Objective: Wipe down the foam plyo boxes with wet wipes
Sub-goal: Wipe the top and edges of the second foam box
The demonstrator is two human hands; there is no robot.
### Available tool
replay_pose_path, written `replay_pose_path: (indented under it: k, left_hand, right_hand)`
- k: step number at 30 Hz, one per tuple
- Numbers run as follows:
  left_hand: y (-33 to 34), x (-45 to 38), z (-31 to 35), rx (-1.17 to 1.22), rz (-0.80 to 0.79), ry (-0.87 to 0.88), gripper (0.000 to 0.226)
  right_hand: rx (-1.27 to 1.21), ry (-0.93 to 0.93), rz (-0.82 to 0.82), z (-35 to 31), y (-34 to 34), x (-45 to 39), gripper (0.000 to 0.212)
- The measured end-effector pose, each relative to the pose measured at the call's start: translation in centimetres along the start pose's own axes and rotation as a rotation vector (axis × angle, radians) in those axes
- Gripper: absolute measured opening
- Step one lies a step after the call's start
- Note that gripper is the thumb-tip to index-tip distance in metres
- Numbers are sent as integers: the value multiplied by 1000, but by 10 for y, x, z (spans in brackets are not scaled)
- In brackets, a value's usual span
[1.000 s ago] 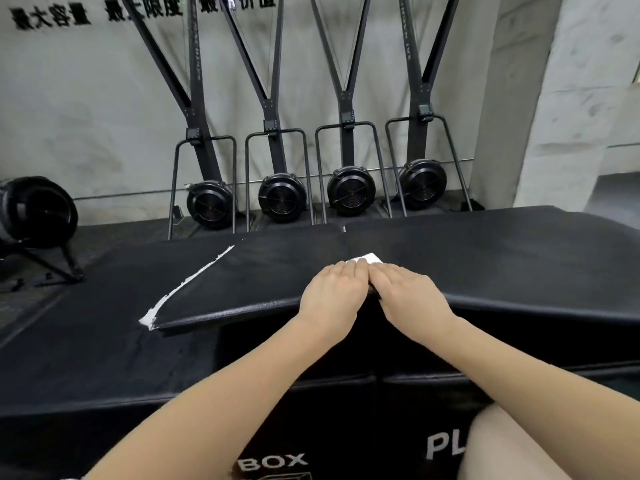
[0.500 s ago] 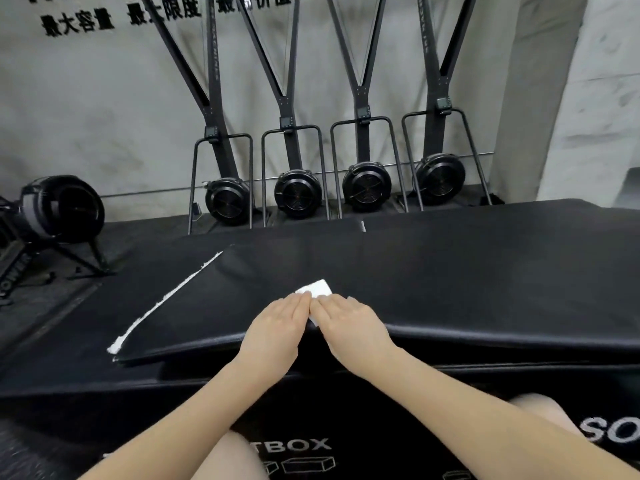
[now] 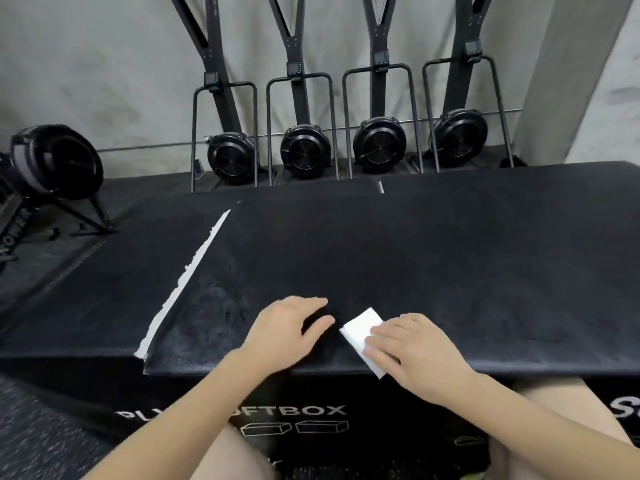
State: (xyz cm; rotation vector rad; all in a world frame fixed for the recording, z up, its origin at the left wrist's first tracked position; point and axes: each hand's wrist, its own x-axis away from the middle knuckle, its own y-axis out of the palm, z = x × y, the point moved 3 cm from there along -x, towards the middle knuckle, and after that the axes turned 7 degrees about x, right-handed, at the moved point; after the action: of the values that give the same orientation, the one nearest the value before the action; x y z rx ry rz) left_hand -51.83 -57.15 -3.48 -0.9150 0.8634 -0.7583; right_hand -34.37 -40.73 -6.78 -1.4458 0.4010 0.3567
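The black foam plyo box fills the centre of your view, its front face printed "SOFTBOX". A torn white strip runs along its cover at about 9 o'clock. Four fan machines stand against the wall at 12 o'clock. Your left hand rests on the box top at 6 o'clock, fingers relaxed, holding nothing. Your right hand, just beside it toward 5 o'clock, presses flat fingers on the folded white wet wipe near the front edge.
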Motion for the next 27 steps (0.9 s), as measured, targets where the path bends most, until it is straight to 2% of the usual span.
replay_pose_path:
  k: [2,5,8,10,13,17,19,22,27]
  left_hand:
    - [-9,-31,-18,64,-191,-206,66]
    - [-14,-73,-46,-12,-498,-383,105]
    - [-6,-91,-63,-66,-606,-437,125]
    - [1,-94,-67,-41,-609,-421,124]
    - [3,-91,-68,-46,-567,-397,117]
    - [3,-84,-71,-8,-526,-408,112]
    - [4,-85,-73,20,-512,-412,115]
    - [4,-80,-74,50,-467,-427,114]
    - [5,-56,-69,76,-385,-425,97]
  right_hand:
    - [-1,64,-61,13,4,-11,26]
    - [-42,138,-162,21,7,-21,22]
    - [-165,184,-165,21,5,-21,21]
    - [-167,109,-142,16,7,-15,27]
    - [-248,99,-151,13,3,5,28]
    - [-129,-10,7,4,-1,38,21]
    - [-63,-44,78,-2,2,44,32]
    - [-34,-131,130,-29,7,29,47]
    - [-130,-114,114,-90,22,-23,36]
